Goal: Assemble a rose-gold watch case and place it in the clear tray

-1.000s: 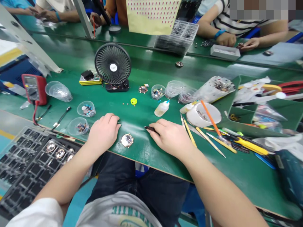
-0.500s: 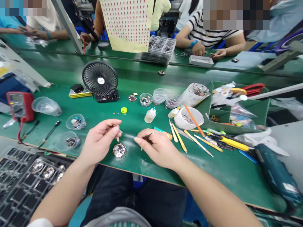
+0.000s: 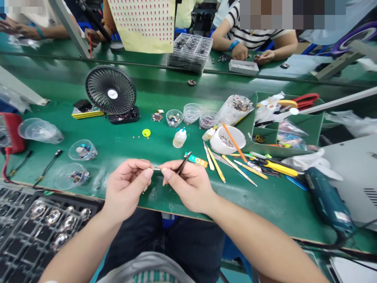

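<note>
Over the front of the bench, my left hand (image 3: 128,186) pinches a small thin pale rod (image 3: 155,169) between thumb and forefinger. My right hand (image 3: 190,182) meets it from the other side, thumb and fingertips closed at the rod's other end. Dark tweezers (image 3: 185,162) are tucked within the right hand's fingers, pointing up and away. Below the left fingertips, only a bit of a round watch-like piece (image 3: 145,190) shows; the hand covers the rest.
A black fan (image 3: 110,92) stands behind my left hand. Small clear cups (image 3: 83,150) hold parts. A dropper bottle (image 3: 179,138), a white bowl (image 3: 218,143) and several hand tools (image 3: 216,165) lie beyond my right hand. A tray of watch pieces (image 3: 44,232) sits at lower left. Co-workers sit opposite.
My hands have come together, and the thin rod now spans both sets of fingertips. The round piece is now mostly behind my left hand. The view has shifted somewhat right.
</note>
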Motion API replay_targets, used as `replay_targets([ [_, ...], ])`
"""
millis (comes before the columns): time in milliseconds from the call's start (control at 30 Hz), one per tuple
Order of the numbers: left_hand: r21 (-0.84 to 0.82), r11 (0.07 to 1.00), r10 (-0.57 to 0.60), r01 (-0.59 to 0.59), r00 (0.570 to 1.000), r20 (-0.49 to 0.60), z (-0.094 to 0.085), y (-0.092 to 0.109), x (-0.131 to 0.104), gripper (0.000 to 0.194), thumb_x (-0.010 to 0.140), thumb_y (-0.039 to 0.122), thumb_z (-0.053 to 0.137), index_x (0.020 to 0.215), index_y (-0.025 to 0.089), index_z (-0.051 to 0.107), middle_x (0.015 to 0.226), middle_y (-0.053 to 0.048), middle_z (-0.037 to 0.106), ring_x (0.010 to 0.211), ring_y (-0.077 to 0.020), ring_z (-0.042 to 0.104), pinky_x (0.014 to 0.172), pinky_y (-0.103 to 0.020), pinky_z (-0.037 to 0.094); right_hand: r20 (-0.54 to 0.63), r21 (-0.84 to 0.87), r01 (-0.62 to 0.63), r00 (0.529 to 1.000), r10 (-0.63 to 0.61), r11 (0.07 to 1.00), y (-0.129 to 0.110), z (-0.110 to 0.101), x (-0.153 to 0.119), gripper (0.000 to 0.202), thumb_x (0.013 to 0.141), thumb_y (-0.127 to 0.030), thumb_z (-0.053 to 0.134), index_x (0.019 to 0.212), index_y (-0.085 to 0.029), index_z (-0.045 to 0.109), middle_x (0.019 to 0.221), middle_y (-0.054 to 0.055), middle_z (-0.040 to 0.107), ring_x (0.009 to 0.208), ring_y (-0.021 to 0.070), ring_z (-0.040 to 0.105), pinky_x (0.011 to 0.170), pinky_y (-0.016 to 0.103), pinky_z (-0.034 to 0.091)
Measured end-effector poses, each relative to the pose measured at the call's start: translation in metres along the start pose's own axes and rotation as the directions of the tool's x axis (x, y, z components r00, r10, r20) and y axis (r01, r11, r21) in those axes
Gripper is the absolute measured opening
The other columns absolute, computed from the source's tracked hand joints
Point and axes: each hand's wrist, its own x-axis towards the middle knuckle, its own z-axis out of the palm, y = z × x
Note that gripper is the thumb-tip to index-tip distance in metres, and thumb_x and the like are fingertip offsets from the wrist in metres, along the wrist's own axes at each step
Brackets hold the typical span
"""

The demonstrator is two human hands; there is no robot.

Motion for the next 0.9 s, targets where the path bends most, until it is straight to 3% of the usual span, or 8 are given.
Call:
replay_targets([
  [167, 0.029, 0.999, -0.038, 0.038, 0.999, 0.018, -0.001, -0.003, 0.0, 0.021, 0.085, 0.034, 0.093, 0.094, 0.021, 0.08, 0.081, -0.001, 0.075, 0.061, -0.0065, 0.063, 0.056, -0.016, 0.052, 0.008, -0.025, 0.078, 0.997, -0.078, 0.997, -0.002, 0.002, -0.001, 0.018, 0.102, -0.033, 0.068, 0.1, -0.021, 0.081, 0.084, 0.003, 0.079, 0.072, 0.0149, 0.07, 0.073, 0.03, 0.06],
  [500, 0.05, 0.995, -0.09, 0.086, 0.992, 0.084, -0.001, -0.005, -0.002, 0.024, 0.087, 0.04, 0.091, 0.095, 0.02, 0.081, 0.073, 0.001, 0.074, 0.06, -0.0058, 0.063, 0.057, -0.013, 0.053, 0.061, -0.174, 0.309, 0.951, -0.303, 0.935, -0.005, 0.0, -0.001, 0.019, 0.103, -0.016, 0.064, 0.106, -0.021, 0.082, 0.086, 0.003, 0.083, 0.076, 0.0142, 0.078, 0.074, 0.025, 0.065],
  [733, 0.277, 0.957, 0.077, -0.083, 0.997, 0.032, -0.002, 0.001, -0.011, 0.017, 0.093, 0.037, 0.085, 0.094, 0.02, 0.081, 0.084, -0.002, 0.079, 0.071, -0.0095, 0.071, 0.068, -0.015, 0.059, 0.06, -0.393, 0.43, 0.894, -0.444, 0.813, 0.0, -0.001, -0.001, 0.015, 0.104, -0.015, 0.064, 0.109, -0.02, 0.077, 0.095, 0.006, 0.086, 0.071, 0.0134, 0.077, 0.067, 0.024, 0.064],
  [900, 0.431, 0.885, 0.179, -0.177, 0.983, 0.038, 0.0, 0.005, -0.015, 0.01, 0.096, 0.029, 0.079, 0.093, 0.02, 0.08, 0.081, -0.002, 0.078, 0.069, -0.0114, 0.071, 0.067, -0.018, 0.059, 0.109, -0.537, 0.547, 0.8, -0.591, 0.642, 0.007, -0.004, -0.001, 0.018, 0.1, -0.011, 0.068, 0.115, -0.02, 0.071, 0.089, 0.004, 0.085, 0.072, 0.015, 0.079, 0.069, 0.026, 0.065],
])
